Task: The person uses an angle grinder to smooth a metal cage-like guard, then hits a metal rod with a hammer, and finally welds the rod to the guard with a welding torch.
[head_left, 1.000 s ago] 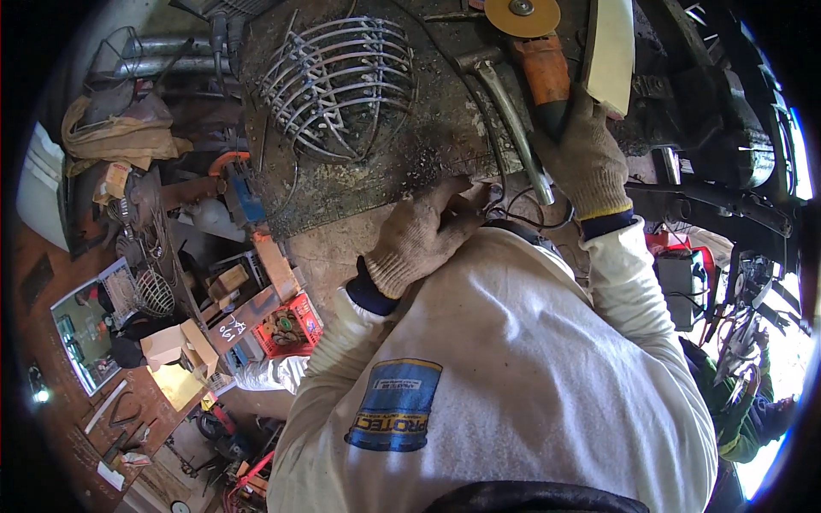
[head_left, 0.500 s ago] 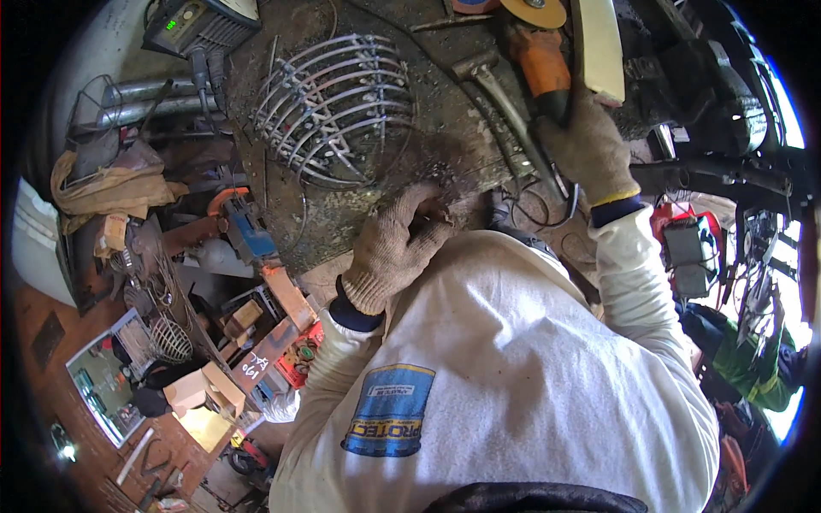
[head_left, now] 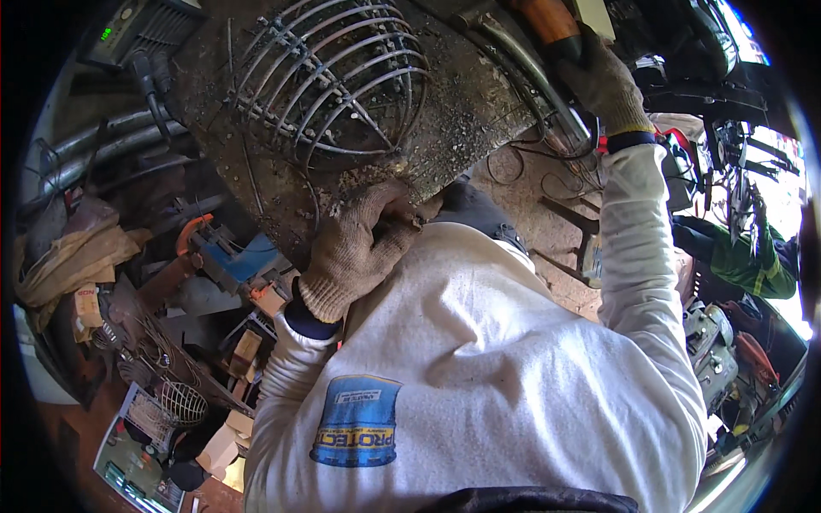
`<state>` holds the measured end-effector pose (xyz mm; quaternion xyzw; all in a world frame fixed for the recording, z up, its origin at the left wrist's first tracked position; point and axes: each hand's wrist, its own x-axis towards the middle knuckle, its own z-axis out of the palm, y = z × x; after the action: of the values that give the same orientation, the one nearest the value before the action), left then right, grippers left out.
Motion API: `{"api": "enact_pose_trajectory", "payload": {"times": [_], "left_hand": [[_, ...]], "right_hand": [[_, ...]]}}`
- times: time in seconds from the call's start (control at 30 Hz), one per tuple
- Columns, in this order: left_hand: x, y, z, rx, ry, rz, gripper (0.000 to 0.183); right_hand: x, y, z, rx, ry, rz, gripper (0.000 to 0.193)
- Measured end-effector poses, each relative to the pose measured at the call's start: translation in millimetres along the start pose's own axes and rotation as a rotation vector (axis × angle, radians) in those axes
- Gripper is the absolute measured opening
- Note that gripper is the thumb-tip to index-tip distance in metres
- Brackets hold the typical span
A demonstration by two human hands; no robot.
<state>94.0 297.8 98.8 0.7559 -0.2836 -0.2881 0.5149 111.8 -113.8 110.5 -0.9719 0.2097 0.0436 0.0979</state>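
Observation:
My gloved right hand (head_left: 603,84) is closed around the dark rear end of an orange angle grinder (head_left: 549,20), whose front runs out of view at the top. A hammer-like metal tool with a long bare handle (head_left: 532,79) lies just left of it. My gloved left hand (head_left: 359,248) is at the bench's near edge, fingers curled toward the thumb; whatever may be in them is hidden. Just beyond it, a domed cage of curved metal rods (head_left: 329,73) rests on the bench.
Dark grit litters the metal-topped bench (head_left: 466,128). A welding machine (head_left: 141,30) with a lit green display stands far left, with metal pipes (head_left: 107,150) below it. A blue tool with an orange handle (head_left: 235,256) sits left. At the right is a person in green (head_left: 757,265).
The whole view has shifted, so the cage and grinder appear higher and the grinder's disc has left the picture. My right hand still grips the grinder; my left stays curled by the bench edge.

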Motion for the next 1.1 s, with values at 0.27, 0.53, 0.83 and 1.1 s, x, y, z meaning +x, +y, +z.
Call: {"api": "enact_pose_trajectory", "payload": {"times": [0.27,0.53,0.83,1.1], "left_hand": [[8.2,-1.4,-9.9,0.091,-0.039,0.018,0.039],[17.7,4.4,-6.4,0.175,0.001,0.132,0.043],[31.7,20.3,-2.4,0.184,0.030,0.125,0.044],[29.4,32.2,-8.6,0.255,0.135,0.178,0.036]], "right_hand": [[-16.8,-13.4,16.7,-0.156,0.289,0.030,0.072],[-59.7,-31.4,30.6,0.059,0.521,-0.179,0.056],[-47.1,-61.2,20.0,-0.165,-0.041,0.062,0.033],[-33.0,-47.5,-2.7,0.291,-0.225,-0.068,0.050]]}}
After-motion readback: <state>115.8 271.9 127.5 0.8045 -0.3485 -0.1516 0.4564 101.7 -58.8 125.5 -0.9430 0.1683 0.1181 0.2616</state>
